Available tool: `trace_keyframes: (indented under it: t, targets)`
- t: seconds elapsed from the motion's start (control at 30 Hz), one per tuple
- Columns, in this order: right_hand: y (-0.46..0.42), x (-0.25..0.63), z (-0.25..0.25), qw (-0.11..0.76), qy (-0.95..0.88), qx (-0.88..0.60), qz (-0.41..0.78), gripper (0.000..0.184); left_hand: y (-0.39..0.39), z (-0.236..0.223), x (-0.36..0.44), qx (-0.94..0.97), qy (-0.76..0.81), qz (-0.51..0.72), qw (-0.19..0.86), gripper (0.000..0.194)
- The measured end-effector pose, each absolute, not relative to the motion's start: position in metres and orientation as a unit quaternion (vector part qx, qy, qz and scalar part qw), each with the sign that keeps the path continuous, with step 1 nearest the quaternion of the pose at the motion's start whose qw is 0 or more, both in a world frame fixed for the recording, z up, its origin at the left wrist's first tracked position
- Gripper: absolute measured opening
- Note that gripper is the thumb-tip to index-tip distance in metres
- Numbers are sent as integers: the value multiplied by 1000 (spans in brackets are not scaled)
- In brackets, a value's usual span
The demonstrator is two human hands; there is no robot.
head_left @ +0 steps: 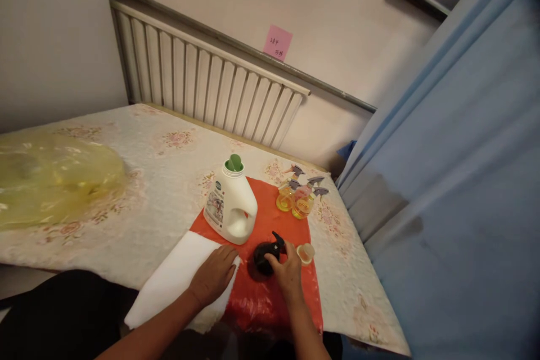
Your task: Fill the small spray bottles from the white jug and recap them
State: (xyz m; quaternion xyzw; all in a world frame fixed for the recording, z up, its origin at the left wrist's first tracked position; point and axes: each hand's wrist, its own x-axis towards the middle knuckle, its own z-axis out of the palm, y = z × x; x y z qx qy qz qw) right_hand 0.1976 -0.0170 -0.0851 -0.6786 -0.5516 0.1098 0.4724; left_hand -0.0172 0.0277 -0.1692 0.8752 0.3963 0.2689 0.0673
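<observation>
My right hand point(287, 271) is closed around the top of a small black pump bottle point(264, 259), with the thumb on its near side and the fingers at its head. The bottle is on a red plastic sheet point(270, 304). My left hand point(215, 274) lies flat with fingers stretched out on a folded white cloth point(177, 275). Just beyond it stands a large white detergent jug point(232, 205), upright, its neck uncapped and showing a green spout point(234, 163). To the right of my right hand is a small translucent cap point(306, 253).
Several spray bottles point(297, 197) with yellow and pink liquid stand together at the sheet's far right. A yellow plastic bag point(54, 180) spreads over the left of the flowered tablecloth point(160, 163). A radiator point(202, 76) lines the wall; a blue curtain point(447, 180) hangs at the right.
</observation>
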Motion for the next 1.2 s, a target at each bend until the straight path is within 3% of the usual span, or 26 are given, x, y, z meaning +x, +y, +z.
trace_keyframes:
  t: [0.33, 0.7, 0.9, 1.2]
  targets:
    - [-19, 201, -90, 463, -576, -664, 116, 48, 29, -176, -17, 874, 393, 279, 54, 29]
    - [-23, 205, -90, 395, -615, -640, 237, 62, 29, -175, -17, 872, 392, 284, 68, 29]
    - [-21, 201, -94, 373, -621, -645, 242, 86, 28, -171, -17, 870, 394, 285, 81, 29]
    - [-23, 191, -72, 369, -619, -639, 269, 58, 29, -169, -18, 873, 383, 291, 78, 28]
